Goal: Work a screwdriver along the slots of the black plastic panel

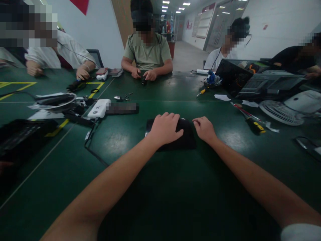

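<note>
A flat black device [184, 139] lies on the green table [155, 187] in front of me. My left hand [165, 129] rests on top of it, fingers curled over its far edge. My right hand [205, 129] touches its right far corner, fingers bent and pressed together against it. Both forearms stretch out from the near edge of the table. What lies under my palms is hidden.
A white power bank [99, 108] and black cables lie at left. Screwdrivers [250, 120], a fan grille [281, 113] and an opened laptop [271, 85] sit at right. A small screwdriver [121, 98] lies mid-table. Several other people sit around the table's far sides.
</note>
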